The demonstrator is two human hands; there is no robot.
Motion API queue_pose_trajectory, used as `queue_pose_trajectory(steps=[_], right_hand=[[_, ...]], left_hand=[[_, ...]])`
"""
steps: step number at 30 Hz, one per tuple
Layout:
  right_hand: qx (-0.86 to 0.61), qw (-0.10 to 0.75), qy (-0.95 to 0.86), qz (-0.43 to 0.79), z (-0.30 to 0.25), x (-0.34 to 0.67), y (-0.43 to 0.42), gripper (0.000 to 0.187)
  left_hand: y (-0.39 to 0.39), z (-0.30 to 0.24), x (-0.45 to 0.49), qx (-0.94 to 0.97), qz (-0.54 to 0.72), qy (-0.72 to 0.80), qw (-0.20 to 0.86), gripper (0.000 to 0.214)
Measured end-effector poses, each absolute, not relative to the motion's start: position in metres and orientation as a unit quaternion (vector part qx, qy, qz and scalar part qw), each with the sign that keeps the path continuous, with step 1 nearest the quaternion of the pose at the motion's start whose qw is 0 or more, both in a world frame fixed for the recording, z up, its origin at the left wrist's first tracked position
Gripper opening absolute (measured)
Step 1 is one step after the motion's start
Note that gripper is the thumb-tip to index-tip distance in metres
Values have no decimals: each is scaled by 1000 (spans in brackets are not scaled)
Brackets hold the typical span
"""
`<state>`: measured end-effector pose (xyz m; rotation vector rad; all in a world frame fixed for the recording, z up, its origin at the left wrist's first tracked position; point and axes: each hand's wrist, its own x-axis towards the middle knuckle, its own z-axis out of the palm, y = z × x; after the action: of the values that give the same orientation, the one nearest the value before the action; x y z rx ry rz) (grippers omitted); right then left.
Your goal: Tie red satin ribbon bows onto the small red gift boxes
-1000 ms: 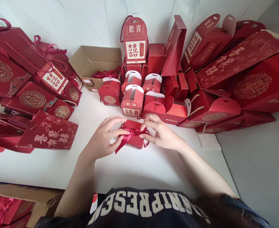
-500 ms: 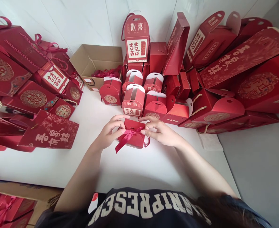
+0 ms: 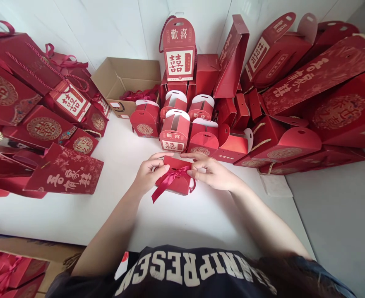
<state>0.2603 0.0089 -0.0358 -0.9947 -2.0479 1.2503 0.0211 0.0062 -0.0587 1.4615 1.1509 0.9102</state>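
A small red gift box (image 3: 179,186) stands on the white table in front of me, with a dark red ribbon (image 3: 165,184) tied in a bow across its top flap. One long ribbon tail hangs down over the left side of the box. On the left, my left hand (image 3: 149,173) is closed, its thumb and fingers pinching at the bow's left side. My right hand (image 3: 212,171) pinches the bow's right loop between thumb and fingers, index finger stretched along the far edge. A twisted red cord (image 3: 193,187) shows at the box's right side.
Several red gift boxes (image 3: 174,134) stand just beyond my hands. An open cardboard box (image 3: 108,82) with red ribbons inside is at the back. Larger red boxes (image 3: 44,128) crowd the left, and more boxes (image 3: 289,142) are stacked on the right.
My left hand has moved slightly right, closer to the middle of the bow. The small box has shifted a little right; the right hand keeps its pinch.
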Motion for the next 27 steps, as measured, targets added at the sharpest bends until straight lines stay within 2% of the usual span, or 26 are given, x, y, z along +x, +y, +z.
queue_pose_trajectory(steps=[4, 11, 16, 20, 22, 27], right_hand=[[-384, 254, -736, 495, -40, 262, 10, 36], [-365, 232, -751, 499, -41, 269, 17, 40], [-321, 134, -772, 532, -29, 287, 23, 39], [-341, 46, -793, 503, -16, 311, 21, 29], [-371, 61, -780, 500, -13, 315, 19, 35], [-404, 240, -751, 464, -20, 292, 15, 30]], left_hand=[[7, -61, 21, 615, 378, 454, 523, 39], [5, -62, 21, 633, 389, 476, 471, 40], [1, -60, 25, 635, 395, 477, 462, 42], [-1, -60, 28, 645, 378, 464, 476, 40], [-1, -60, 29, 648, 375, 463, 475, 40], [-1, -59, 31, 655, 377, 468, 458, 43]])
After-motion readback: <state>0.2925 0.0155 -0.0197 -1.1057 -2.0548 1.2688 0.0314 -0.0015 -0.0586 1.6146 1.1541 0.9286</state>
